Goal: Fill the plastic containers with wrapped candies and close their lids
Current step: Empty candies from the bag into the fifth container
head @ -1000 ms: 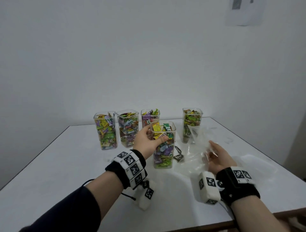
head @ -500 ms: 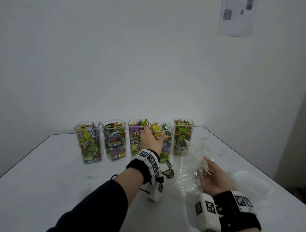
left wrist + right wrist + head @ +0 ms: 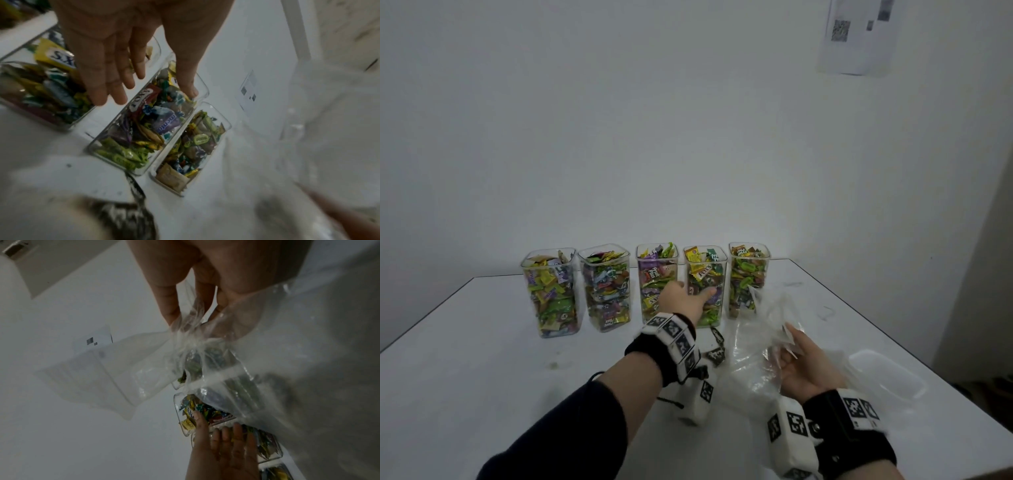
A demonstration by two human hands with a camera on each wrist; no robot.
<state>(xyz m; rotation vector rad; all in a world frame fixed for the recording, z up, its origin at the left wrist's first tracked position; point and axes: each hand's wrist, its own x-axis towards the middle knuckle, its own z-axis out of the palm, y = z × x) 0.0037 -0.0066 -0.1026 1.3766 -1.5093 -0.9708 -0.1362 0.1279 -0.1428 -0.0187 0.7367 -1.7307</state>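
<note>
My left hand [image 3: 681, 299] has pushed the fourth container [image 3: 704, 284] back into the row at frame centre on the tabletop [image 3: 482, 359]; fingers now straight, releasing it. My right hand [image 3: 803, 368] pinches the empty bag [image 3: 760, 329]. All five stand filled, lids pending.

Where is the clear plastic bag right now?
In the head view, the clear plastic bag is right of centre, pinched by the right hand, just in front of the rightmost candy container.

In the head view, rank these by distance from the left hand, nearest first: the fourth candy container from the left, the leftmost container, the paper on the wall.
1. Fourth container: at the left hand, fingertips touching it.
2. Leftmost container: far left of the row.
3. Paper on the wall: high, upper right.
</note>
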